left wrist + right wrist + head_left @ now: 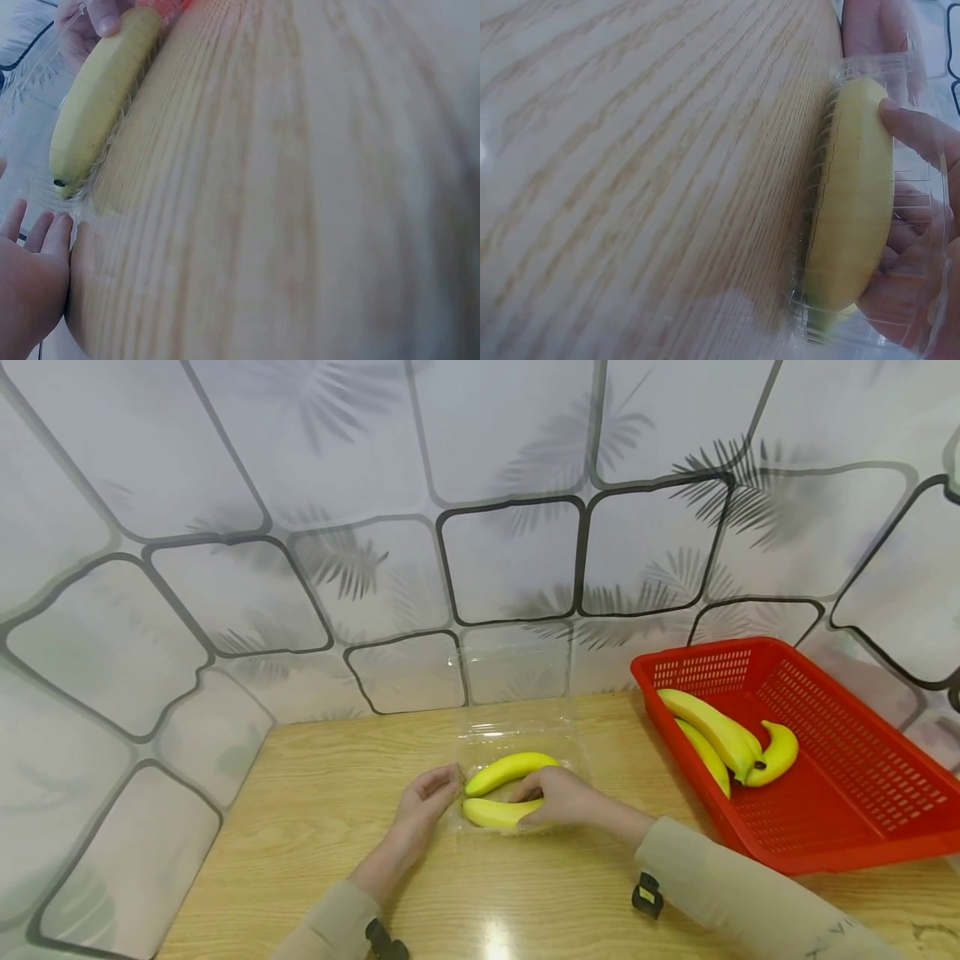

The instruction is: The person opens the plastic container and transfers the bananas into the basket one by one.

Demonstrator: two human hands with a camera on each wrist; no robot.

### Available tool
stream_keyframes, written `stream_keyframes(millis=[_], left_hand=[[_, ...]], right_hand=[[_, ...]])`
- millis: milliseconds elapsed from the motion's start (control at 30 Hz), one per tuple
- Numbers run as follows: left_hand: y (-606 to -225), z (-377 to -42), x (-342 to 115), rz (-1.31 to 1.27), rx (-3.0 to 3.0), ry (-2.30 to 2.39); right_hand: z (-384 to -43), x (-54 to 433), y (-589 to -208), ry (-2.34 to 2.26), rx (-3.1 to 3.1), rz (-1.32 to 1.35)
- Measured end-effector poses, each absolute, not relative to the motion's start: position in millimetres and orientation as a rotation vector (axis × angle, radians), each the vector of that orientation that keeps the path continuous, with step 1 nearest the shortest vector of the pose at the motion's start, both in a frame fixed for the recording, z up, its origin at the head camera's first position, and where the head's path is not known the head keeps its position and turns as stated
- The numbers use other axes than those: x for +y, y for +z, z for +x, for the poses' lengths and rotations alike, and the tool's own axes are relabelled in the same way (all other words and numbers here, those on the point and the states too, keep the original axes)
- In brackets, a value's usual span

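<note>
A clear plastic clamshell box lies on the table with its lid raised toward the wall. Two yellow bananas lie side by side in it, the far banana and the near banana. My right hand reaches into the box from the right and grips the near banana, thumb on its front side and fingers behind it. At the box's left end, my left hand touches the rim with its fingertips. In the left wrist view its fingers are extended toward the box wall, beside the banana's dark tip.
A red plastic basket with perforated walls stands on the right, with several bananas at its left end. The wood-grain table meets a patterned wall covering behind the box. My right forearm passes in front of the basket.
</note>
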State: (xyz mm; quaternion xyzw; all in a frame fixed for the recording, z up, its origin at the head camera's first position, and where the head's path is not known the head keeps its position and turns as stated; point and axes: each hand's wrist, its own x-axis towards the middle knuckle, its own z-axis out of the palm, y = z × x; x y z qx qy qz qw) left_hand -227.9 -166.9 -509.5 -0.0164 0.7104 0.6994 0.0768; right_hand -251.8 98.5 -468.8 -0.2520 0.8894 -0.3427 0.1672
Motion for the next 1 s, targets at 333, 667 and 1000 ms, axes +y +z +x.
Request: stream_keyframes(millis=[333, 667, 1000], left_hand=[[-509.9, -227.5, -165.8, -0.062, 2.14, 2.091], [-510.0, -225.7, -167.7, -0.042, 2.113, 2.096], [-510.1, -226.5, -166.6, -0.046, 2.097, 2.132]], right_hand=[[-249.3, 98.5, -467.0, -0.998, 2.569, -0.728], [-250.4, 99.3, -466.5, -1.064, 2.559, -0.75], [-256.4, 102.1, -468.6, -1.161, 2.537, -0.675]])
